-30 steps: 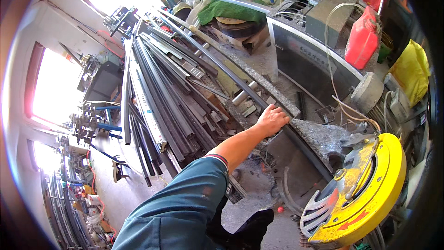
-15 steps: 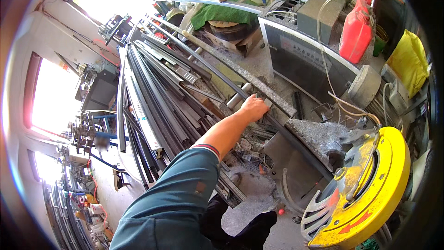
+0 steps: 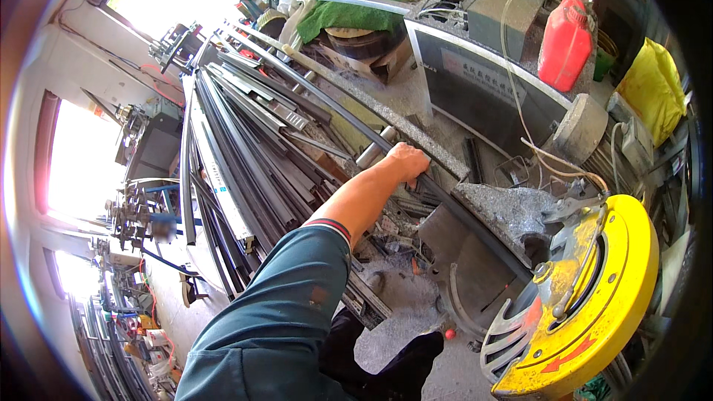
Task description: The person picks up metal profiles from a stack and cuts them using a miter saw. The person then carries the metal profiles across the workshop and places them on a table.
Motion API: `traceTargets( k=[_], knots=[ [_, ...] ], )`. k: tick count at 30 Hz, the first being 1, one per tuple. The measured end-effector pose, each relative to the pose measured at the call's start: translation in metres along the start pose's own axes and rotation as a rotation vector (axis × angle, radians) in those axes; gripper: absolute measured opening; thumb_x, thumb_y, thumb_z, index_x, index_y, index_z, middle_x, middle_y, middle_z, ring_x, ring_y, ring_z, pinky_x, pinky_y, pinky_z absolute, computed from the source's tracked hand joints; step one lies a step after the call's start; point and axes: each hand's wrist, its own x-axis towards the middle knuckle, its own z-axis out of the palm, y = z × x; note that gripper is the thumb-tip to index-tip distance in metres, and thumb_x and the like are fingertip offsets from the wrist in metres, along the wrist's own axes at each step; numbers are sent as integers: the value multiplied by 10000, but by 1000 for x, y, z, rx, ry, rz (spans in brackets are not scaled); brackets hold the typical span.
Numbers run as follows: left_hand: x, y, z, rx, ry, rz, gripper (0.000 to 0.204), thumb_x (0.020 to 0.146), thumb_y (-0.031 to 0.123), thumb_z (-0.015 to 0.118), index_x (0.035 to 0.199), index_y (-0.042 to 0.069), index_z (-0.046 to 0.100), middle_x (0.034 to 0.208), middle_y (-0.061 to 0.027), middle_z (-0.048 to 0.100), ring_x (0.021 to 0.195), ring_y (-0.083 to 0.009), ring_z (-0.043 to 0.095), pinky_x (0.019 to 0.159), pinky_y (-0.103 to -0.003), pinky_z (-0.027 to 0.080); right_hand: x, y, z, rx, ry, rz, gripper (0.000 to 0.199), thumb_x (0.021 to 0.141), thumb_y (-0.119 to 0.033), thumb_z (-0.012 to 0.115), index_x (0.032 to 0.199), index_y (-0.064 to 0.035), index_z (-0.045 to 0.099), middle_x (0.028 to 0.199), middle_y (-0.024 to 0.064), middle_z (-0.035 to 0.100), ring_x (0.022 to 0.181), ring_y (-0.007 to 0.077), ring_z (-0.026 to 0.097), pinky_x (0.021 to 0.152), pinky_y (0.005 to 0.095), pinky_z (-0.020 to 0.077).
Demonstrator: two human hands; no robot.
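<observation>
I had the long dark bar (image 3: 479,229) slanting up and away to the left of the yellow blade guard (image 3: 605,304), its lower part reaching toward the guard's left side. My left grip (image 3: 407,163) was above and left of the guard, well apart from it, curled over the bar from the top with the fingers bent around it. My right grip lay outside the view, so I could not tell its state. Farther from the guard than my left grip, a pale roller (image 3: 369,156) sat right by the bar. A dark plate (image 3: 460,260) stood left of the guard, below the bar. Well to the guard's left lay a heap of metal profiles (image 3: 245,156). Above the guard stood a red jug (image 3: 566,43), and a small red ball (image 3: 450,334) lay on the floor (image 3: 401,327) to its left.
</observation>
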Motion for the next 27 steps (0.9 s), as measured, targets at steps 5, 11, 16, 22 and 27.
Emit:
traceTargets(
  k=[5, 11, 16, 22, 27],
  knots=[
    [-3, -1, -5, -29, -16, 35, 464, 724, 466, 900, 1093, 205, 798, 1123, -46, 773, 1135, -270, 725, 900, -439, 571, -4, 4, 5, -3, -6, 2, 433, 935, -264, 734, 1274, -23, 613, 938, 139, 700, 798, 278, 665, 706, 425, 545],
    [-13, 12, 19, 117, 212, 253, 512, 903, 497, 721, 1239, 121, 630, 1150, -74, 731, 1155, -279, 690, 943, -445, 558, -22, 30, 1, -17, -8, 4, 416, 931, -274, 741, 1242, -18, 635, 949, 146, 707, 828, 291, 676, 732, 439, 553],
    [-18, 29, -3, 99, 87, 226, 433, 964, 414, 686, 1269, 117, 605, 1143, -104, 727, 1120, -342, 695, 933, -495, 556, -29, 33, -16, -72, -25, 4, 404, 928, -282, 747, 1215, -13, 654, 958, 151, 712, 852, 302, 685, 754, 451, 559],
    [-9, 35, -13, -74, 33, 272, 622, 931, 452, 730, 1394, 62, 585, 1121, -166, 733, 1122, -399, 673, 948, -513, 512, -42, 36, -18, -104, -31, 15, 392, 925, -292, 754, 1183, -8, 676, 969, 158, 719, 882, 315, 696, 779, 466, 566],
    [-22, 19, 10, -123, 231, 357, 616, 967, 499, 679, 1336, 11, 609, 1132, -204, 721, 1123, -409, 667, 964, -525, 507, -33, 25, -9, -83, -33, 1, 384, 922, -300, 760, 1156, -3, 695, 979, 164, 724, 907, 325, 705, 801, 478, 572]
  ],
)
